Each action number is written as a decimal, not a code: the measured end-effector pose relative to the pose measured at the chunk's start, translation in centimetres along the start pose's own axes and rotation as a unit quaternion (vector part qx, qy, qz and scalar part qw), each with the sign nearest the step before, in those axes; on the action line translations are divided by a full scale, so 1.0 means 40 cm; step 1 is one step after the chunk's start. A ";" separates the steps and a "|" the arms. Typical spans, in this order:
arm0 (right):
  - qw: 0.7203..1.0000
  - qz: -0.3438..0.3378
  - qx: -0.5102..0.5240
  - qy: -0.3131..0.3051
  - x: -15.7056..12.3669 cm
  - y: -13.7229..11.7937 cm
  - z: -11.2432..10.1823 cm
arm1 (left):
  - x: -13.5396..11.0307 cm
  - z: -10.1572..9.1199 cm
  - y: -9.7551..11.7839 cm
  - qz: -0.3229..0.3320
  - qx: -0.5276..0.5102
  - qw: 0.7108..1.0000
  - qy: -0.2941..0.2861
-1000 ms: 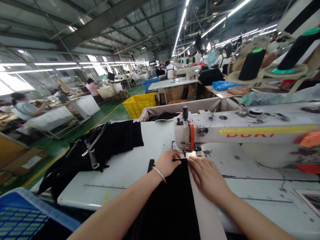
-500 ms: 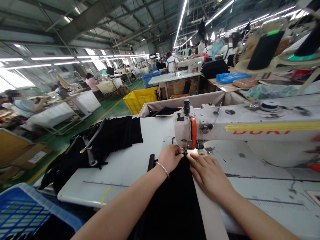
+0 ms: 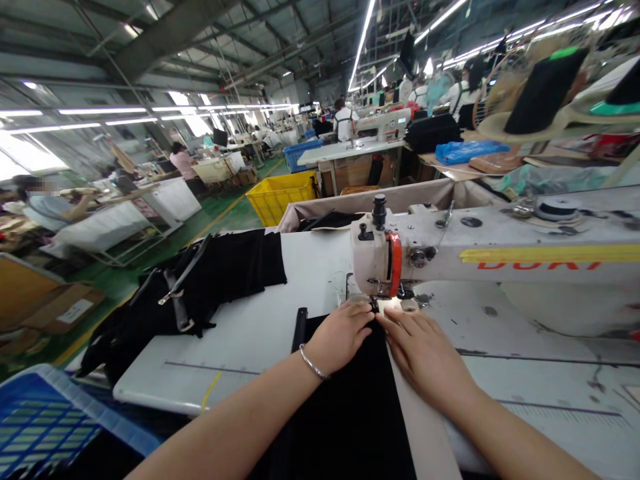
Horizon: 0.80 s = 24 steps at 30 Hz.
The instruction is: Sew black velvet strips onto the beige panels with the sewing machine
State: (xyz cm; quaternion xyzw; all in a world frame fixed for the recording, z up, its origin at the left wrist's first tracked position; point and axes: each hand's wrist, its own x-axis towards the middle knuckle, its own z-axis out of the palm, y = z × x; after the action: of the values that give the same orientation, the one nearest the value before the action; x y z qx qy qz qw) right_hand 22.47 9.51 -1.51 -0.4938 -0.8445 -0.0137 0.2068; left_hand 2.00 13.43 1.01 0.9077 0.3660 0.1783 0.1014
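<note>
A strip of black fabric (image 3: 350,407) runs from my lap up to the needle area of a white sewing machine (image 3: 450,257). My left hand (image 3: 340,333), with a silver bangle at the wrist, lies flat on the fabric's far end, fingers stretched toward the presser foot (image 3: 373,303). My right hand (image 3: 425,353) lies flat beside it on the fabric's right edge, fingers together and pointing at the presser foot. Both hands press the cloth on the white table (image 3: 250,340).
A heap of black garments with straps (image 3: 195,287) lies on the table's left. A blue crate (image 3: 45,427) is at the lower left. Black thread cones (image 3: 545,90) stand at the upper right. Yellow bin (image 3: 283,197) and other workers at benches lie beyond.
Both hands have stayed at the presser foot on the fabric. The left hand has flattened out and a little more black fabric shows to its left. The view has shifted slightly.
</note>
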 end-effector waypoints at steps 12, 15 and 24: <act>1.000 0.006 0.006 0.008 -0.001 -0.004 -0.004 | 0.011 0.008 -0.016 0.011 0.015 1.000 0.003; 1.000 0.000 0.010 0.010 -0.034 -0.021 -0.011 | -0.019 -0.020 0.028 0.014 0.053 0.998 -0.037; 1.000 -0.014 -0.015 0.013 -0.153 -0.060 -0.010 | -0.271 0.015 0.174 0.222 0.094 0.970 -0.020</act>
State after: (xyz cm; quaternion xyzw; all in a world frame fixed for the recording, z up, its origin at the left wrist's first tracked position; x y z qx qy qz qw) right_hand 23.20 3.14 -2.93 -0.4853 -0.8481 -0.0358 0.2097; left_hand -0.65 0.84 -0.05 0.9751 0.1685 0.1428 -0.0191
